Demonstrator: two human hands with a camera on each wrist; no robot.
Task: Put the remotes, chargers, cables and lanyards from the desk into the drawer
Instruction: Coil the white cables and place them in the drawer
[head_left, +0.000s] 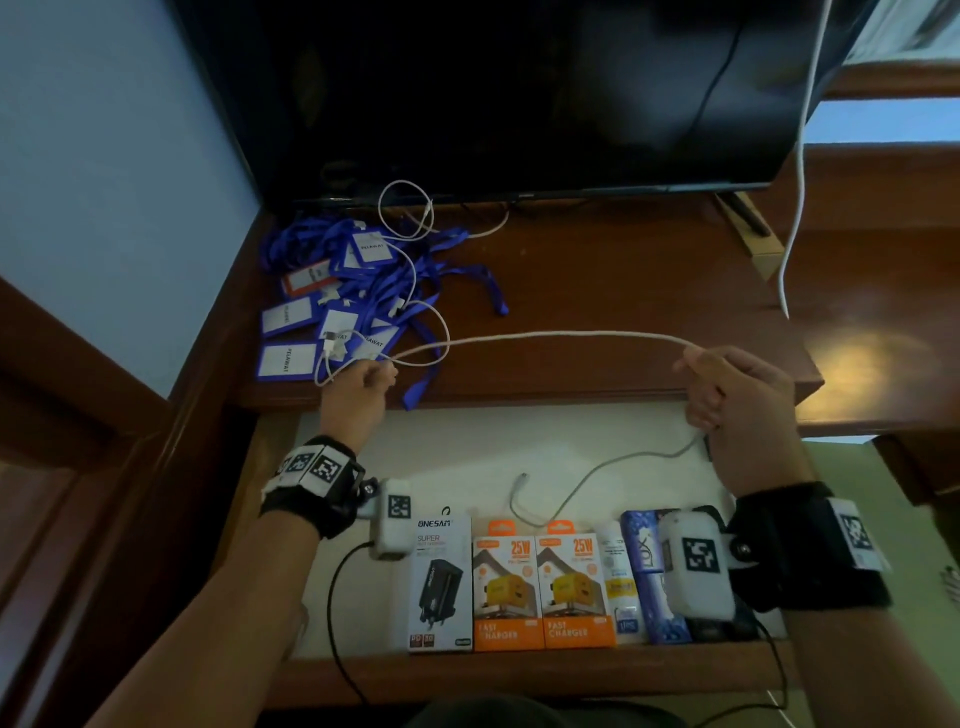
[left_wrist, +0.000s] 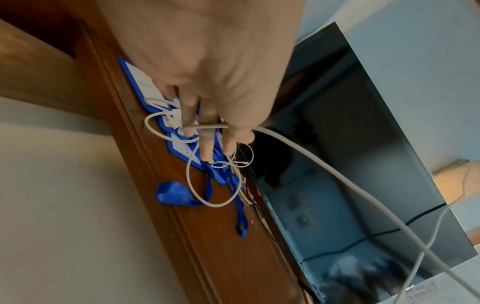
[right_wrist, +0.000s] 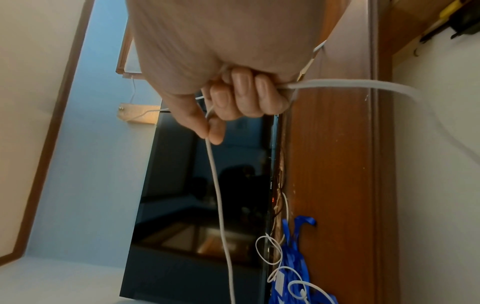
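A white cable (head_left: 545, 338) stretches across the middle of the head view, held taut between both hands above the front edge of the wooden bench (head_left: 623, 291). The left hand (head_left: 358, 387), at centre left, pinches the cable with curled fingers (left_wrist: 205, 142) just beside the blue lanyards (head_left: 363, 291); in the left wrist view the cable crosses those fingers and loops onto the bench below them. The right hand (head_left: 727, 389), at centre right, is closed in a fist around the cable, its fingers (right_wrist: 244, 92) wrapped tight with the cable leaving on both sides of the fist. From that hand the cable's loose end drops into the open drawer (head_left: 519, 670) at the bottom of the frame and lies curled on its pale floor.

The lanyards with their white badge cards lie in a heap at the upper left of the bench, tangled with thinner white cables (head_left: 410, 218). Along the drawer's front edge stand boxed chargers (head_left: 540, 587), one white and two orange. A dark television screen (head_left: 519, 93) fills the top of the frame.
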